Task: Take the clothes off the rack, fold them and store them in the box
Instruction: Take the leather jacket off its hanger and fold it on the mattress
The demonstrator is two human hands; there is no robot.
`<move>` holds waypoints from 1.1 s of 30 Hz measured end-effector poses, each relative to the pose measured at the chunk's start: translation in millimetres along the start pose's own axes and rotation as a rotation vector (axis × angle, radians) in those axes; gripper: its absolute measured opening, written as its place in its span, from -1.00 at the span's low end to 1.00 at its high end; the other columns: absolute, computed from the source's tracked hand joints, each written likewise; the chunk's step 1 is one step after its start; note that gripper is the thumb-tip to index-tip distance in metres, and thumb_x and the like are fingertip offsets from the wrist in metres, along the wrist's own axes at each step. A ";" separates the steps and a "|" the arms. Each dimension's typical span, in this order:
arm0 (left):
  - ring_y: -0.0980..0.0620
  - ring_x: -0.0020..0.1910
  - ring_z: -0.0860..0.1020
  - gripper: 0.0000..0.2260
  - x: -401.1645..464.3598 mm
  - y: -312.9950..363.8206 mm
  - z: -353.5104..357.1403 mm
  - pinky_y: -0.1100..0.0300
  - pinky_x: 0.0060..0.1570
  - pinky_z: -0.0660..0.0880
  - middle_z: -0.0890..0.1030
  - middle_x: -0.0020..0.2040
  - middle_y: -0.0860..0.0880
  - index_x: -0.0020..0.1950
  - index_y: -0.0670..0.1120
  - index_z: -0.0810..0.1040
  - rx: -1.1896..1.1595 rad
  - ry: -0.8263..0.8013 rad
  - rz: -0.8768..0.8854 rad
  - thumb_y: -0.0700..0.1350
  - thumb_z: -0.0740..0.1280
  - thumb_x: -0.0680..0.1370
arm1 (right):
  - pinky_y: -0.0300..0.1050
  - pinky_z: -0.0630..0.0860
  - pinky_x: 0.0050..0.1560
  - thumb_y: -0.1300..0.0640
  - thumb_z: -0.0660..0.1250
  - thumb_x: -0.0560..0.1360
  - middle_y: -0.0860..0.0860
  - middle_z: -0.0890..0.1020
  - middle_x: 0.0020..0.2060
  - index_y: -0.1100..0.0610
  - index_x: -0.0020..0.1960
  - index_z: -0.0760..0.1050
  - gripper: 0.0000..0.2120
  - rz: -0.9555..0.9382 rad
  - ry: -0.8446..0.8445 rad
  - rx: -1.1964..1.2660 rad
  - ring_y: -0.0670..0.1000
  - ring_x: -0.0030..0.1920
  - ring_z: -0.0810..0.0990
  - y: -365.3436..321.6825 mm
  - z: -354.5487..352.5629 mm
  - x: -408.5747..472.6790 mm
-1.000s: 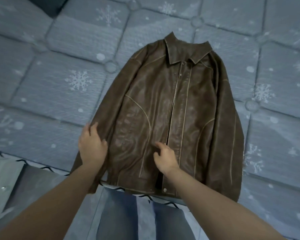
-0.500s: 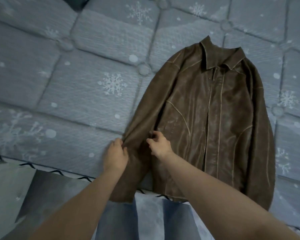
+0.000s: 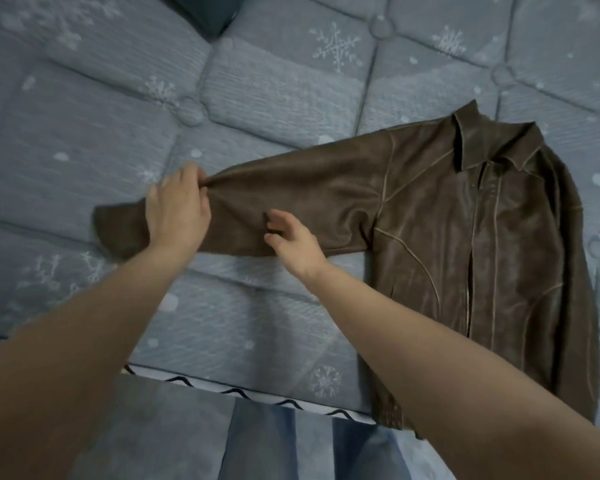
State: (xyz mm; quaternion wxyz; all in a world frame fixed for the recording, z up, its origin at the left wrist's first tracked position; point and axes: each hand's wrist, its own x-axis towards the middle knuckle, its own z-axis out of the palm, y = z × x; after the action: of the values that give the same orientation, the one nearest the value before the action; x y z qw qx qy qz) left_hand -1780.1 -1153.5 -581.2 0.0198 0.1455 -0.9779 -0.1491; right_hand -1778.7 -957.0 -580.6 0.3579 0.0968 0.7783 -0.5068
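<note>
1. Where the brown jacket (image 3: 465,258) lies front-up on the mattress (image 3: 278,95), its body occupies the right side, collar (image 3: 492,143) pointing away from the person and hem at the near mattress edge.
2. One sleeve (image 3: 291,209) extends sideways to the left, roughly level across the quilted surface; its cuff (image 3: 118,230) is the leftmost part and appears blurred.
3. Left hand (image 3: 177,216): fingers curled, pinching a fold of the sleeve fabric near the cuff. A raised ridge of material shows at the fingertips.
4. Right hand (image 3: 291,244): positioned at the middle of the sleeve, fingers loosely spread and partly bent, fingertips at the fabric. No fold is visibly gripped; whether the fingertips actually touch the sleeve cannot be determined.
5. The two hands are near each other along the same sleeve, the left one nearer the cuff.
6. The front zip (image 3: 471,258) runs down the centre of the jacket body and appears closed.
7. The opposite sleeve lies along the jacket's right edge.
8. A dark cushion (image 3: 205,12) sits at the far edge of the mattress, well apart from the jacket.
9. The mattress cover is blue-grey with a snowflake print.
</note>
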 end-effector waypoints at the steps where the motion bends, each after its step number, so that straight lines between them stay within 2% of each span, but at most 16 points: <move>1: -0.27 0.01 0.53 -0.86 18.8 -8.9 -0.9 -0.10 0.03 0.37 0.58 -0.03 -0.22 0.10 -0.10 0.43 0.029 0.022 0.018 -0.16 0.26 0.55 | -0.18 0.39 0.36 0.21 0.32 0.57 0.02 0.52 0.32 0.04 0.47 0.36 -0.52 -0.050 0.025 -0.060 -0.01 0.29 0.51 -6.3 2.4 6.0; 3: -0.26 0.01 0.51 -0.86 50.9 -22.5 0.6 -0.10 0.02 0.35 0.57 -0.03 -0.21 0.09 -0.10 0.44 0.088 0.046 0.044 -0.16 0.27 0.55 | -0.10 0.30 0.45 0.20 0.33 0.55 0.06 0.37 0.44 0.04 0.51 0.30 -0.45 -0.157 0.086 -0.274 0.05 0.42 0.38 -11.6 6.8 19.9; 4: -0.26 0.02 0.50 -0.86 60.1 -22.4 0.2 -0.09 0.03 0.34 0.57 -0.02 -0.21 0.09 -0.10 0.44 0.117 0.050 0.060 -0.16 0.28 0.54 | -0.03 0.22 0.51 0.17 0.35 0.53 0.06 0.25 0.51 0.00 0.54 0.24 -0.38 -0.178 0.099 -0.395 0.08 0.51 0.25 -10.9 4.3 20.4; 6: -0.24 0.08 0.47 -0.83 84.6 -32.1 5.9 -0.09 0.10 0.33 0.56 0.04 -0.20 0.10 -0.09 0.46 0.164 0.047 0.061 -0.16 0.31 0.52 | 0.12 -0.01 0.57 0.08 0.37 0.51 0.00 -0.07 0.61 -0.13 0.60 0.04 -0.22 -0.137 0.041 -0.623 0.14 0.60 -0.09 -10.4 8.0 37.0; 8: -0.23 0.17 0.45 -0.73 97.5 -43.2 14.6 -0.10 0.21 0.31 0.54 0.12 -0.20 0.17 -0.07 0.46 0.185 0.025 0.031 -0.11 0.38 0.49 | 0.21 -0.17 0.55 0.04 0.39 0.50 -0.04 -0.31 0.58 -0.23 0.59 -0.19 -0.08 -0.026 -0.079 -0.785 0.17 0.58 -0.30 -5.3 11.0 49.6; 11: -0.18 0.44 0.28 -0.58 95.9 -63.9 31.4 -0.10 0.45 0.08 0.42 0.38 -0.15 0.30 -0.03 0.41 0.044 0.058 -0.153 0.11 0.33 0.51 | 0.25 -0.16 0.55 -0.02 0.38 0.51 -0.04 -0.40 0.55 -0.26 0.56 -0.30 -0.05 0.059 -0.144 -0.908 0.22 0.56 -0.34 6.5 17.9 64.4; 13: -0.14 0.54 0.12 -0.54 79.5 -78.6 42.7 -0.14 0.47 -0.05 0.23 0.54 -0.09 0.41 0.03 0.34 -0.097 0.129 -0.431 0.17 0.21 0.55 | 0.27 -0.12 0.54 -0.07 0.36 0.53 -0.02 -0.44 0.53 -0.28 0.55 -0.32 -0.06 0.056 -0.114 -0.994 0.25 0.55 -0.36 15.1 28.6 69.2; 15: -0.16 0.53 0.14 -0.49 57.8 -93.5 51.0 -0.14 0.48 0.04 0.20 0.54 -0.12 0.49 0.00 0.28 -0.211 0.127 -0.691 0.15 0.18 0.57 | 0.30 -0.11 0.53 -0.13 0.32 0.55 0.01 -0.47 0.52 -0.28 0.54 -0.35 -0.09 0.040 -0.059 -1.060 0.28 0.54 -0.37 21.3 41.3 70.0; 17: -0.19 0.43 0.29 -0.46 39.9 -107.2 57.0 -0.05 0.40 0.21 0.35 0.44 -0.19 0.47 -0.10 0.31 -0.310 0.097 -0.756 0.14 0.21 0.57 | 0.34 -0.10 0.52 -0.16 0.26 0.58 0.05 -0.48 0.52 -0.26 0.55 -0.35 -0.14 0.037 -0.019 -1.080 0.31 0.53 -0.37 23.2 51.0 70.7; 19: -0.17 0.31 0.42 -0.43 33.1 -120.9 58.9 0.01 0.30 0.33 0.50 0.29 -0.20 0.37 -0.16 0.42 -0.419 0.076 -0.758 0.19 0.30 0.50 | 0.38 -0.11 0.50 -0.15 0.20 0.62 0.08 -0.50 0.50 -0.24 0.54 -0.38 -0.19 0.044 -0.034 -1.112 0.34 0.52 -0.38 21.1 58.4 72.3; 21: -0.09 0.15 0.56 -0.39 38.0 -125.7 53.2 0.07 0.18 0.48 0.61 0.15 -0.12 0.25 -0.16 0.52 -0.646 0.038 -0.882 0.24 0.40 0.38 | 0.41 -0.13 0.49 -0.13 0.18 0.62 0.10 -0.50 0.50 -0.23 0.55 -0.37 -0.21 0.062 -0.065 -1.125 0.36 0.52 -0.38 17.2 58.4 72.5; 23: -0.07 0.07 0.61 -0.49 46.8 -131.5 46.2 0.08 0.15 0.53 0.65 0.09 -0.09 0.18 -0.14 0.59 -0.819 -0.002 -1.010 0.18 0.45 0.38 | 0.42 -0.16 0.48 -0.13 0.20 0.60 0.09 -0.46 0.52 -0.21 0.58 -0.30 -0.21 0.057 -0.054 -1.084 0.37 0.52 -0.35 9.9 58.6 70.2; 25: -0.10 0.08 0.61 -0.57 54.2 -142.1 38.9 0.04 0.16 0.54 0.65 0.11 -0.12 0.17 -0.13 0.60 -0.838 0.031 -1.001 0.11 0.41 0.43 | 0.42 -0.20 0.48 -0.09 0.24 0.57 0.03 -0.42 0.54 -0.18 0.59 -0.25 -0.19 -0.028 -0.003 -1.016 0.29 0.55 -0.33 -0.1 64.1 66.8; 28: -0.12 0.08 0.61 -0.58 59.9 -159.3 28.9 -0.05 0.13 0.56 0.63 0.12 -0.13 0.11 -0.08 0.57 -0.856 0.096 -0.961 0.16 0.35 0.38 | 0.35 -0.19 0.52 0.00 0.30 0.56 -0.03 -0.27 0.59 -0.12 0.61 -0.23 -0.14 -0.202 -0.039 -0.916 0.14 0.58 -0.30 -19.2 86.5 65.5; 31: -0.06 0.08 0.62 -0.80 61.9 -153.0 11.5 -0.08 0.00 0.60 0.62 0.15 -0.07 0.07 -0.01 0.51 -1.229 0.083 -1.052 -0.08 0.43 0.49 | 0.25 -0.12 0.56 0.07 0.37 0.53 -0.02 -0.15 0.61 -0.10 0.61 -0.24 -0.08 -0.270 -0.097 -0.808 0.09 0.60 -0.21 -34.8 110.2 65.4; 33: -0.05 0.02 0.65 -0.79 63.3 -141.2 -2.1 -0.06 -0.06 0.63 0.64 0.08 -0.10 0.02 -0.04 0.48 -1.428 0.082 -1.070 -0.23 0.44 0.49 | 0.21 -0.08 0.57 0.04 0.42 0.50 0.00 -0.12 0.61 -0.11 0.61 -0.25 -0.02 -0.314 -0.094 -0.752 0.09 0.60 -0.16 -40.1 121.2 63.3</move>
State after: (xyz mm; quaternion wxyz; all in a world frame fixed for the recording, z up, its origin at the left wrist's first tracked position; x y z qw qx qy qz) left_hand -1801.1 -1301.4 -621.5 0.0686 0.5404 -0.4516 -0.7066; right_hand -1789.6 -1093.2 -621.2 0.3217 -0.1841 0.8974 -0.2392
